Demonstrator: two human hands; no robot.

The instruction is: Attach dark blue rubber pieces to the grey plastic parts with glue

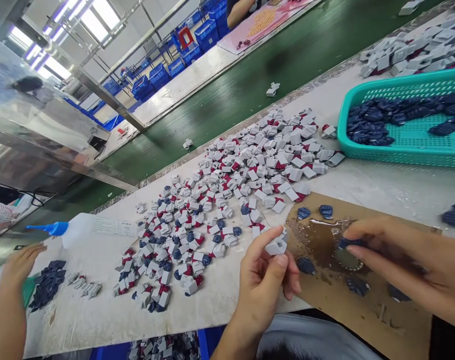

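My left hand (263,280) pinches a small light grey plastic part (277,245) between thumb and fingers, at the left edge of a brown cardboard sheet (396,320). Over the cardboard, my right hand (403,255) holds a dark blue plastic piece (346,243) between thumb and forefinger. Just below it is a round, shallow patch or dish (347,261), wet and partly covered by my fingers. Brown liquid (319,240) is spread on the sheet around it. Several loose dark blue pieces (326,211) lie on the cardboard, some in the wet area.
A large pile of grey and dark red parts (257,160) covers the table's middle, some with blue pieces. A green basket (407,152) holds blue pieces at right. A white bottle with blue nozzle (84,230) lies left, near another person's hand (20,267). A green conveyor belt (227,102) runs behind.
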